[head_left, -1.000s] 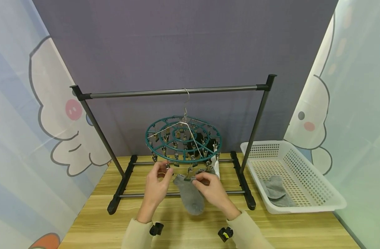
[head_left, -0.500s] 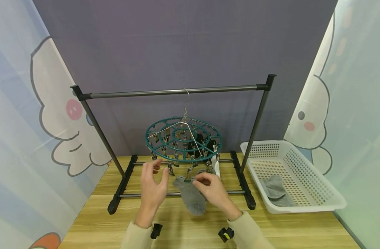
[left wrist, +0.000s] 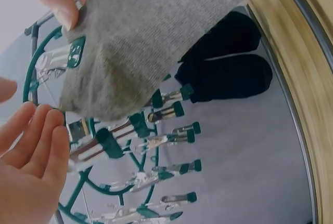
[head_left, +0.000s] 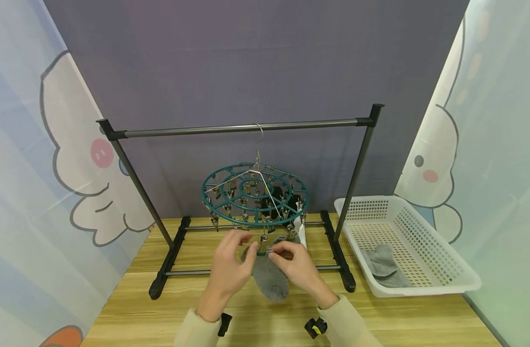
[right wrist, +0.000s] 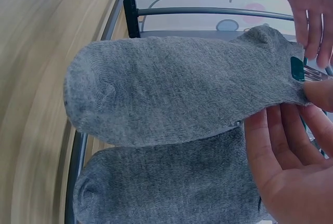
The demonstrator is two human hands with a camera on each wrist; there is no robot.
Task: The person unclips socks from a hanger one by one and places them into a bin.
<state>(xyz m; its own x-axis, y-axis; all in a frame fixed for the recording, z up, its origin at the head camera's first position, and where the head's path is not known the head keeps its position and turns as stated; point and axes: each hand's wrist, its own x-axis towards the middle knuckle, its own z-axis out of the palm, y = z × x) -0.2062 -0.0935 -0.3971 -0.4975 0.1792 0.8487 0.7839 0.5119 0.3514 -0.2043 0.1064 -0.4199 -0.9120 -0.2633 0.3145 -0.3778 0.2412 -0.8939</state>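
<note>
the left grip (head_left: 230, 266), a bare hand, has its fingers loose and parted from the thumb, close beside the cuff; the right grip (head_left: 297, 266) pinches the other cuff edge of a short grey ribbed-knit sock (right wrist: 171, 89). that sock hangs toe-down, its cuff caught in a metal clip with green tips (left wrist: 77, 52). it looks light, limp and stretchy, unlikely to slip or break, so the cuff corners beside the clip seem the best hold. a second grey sock (right wrist: 171, 182) hangs near it. on the wooden desk (head_left: 130, 313), to the right, a white perforated plastic basket (head_left: 434, 250) contains crumpled grey knit fabric (head_left: 384, 267). above the hands spreads a round dark-green clip hanger (head_left: 256, 224); farther back, black socks (left wrist: 229, 76) hang.
</note>
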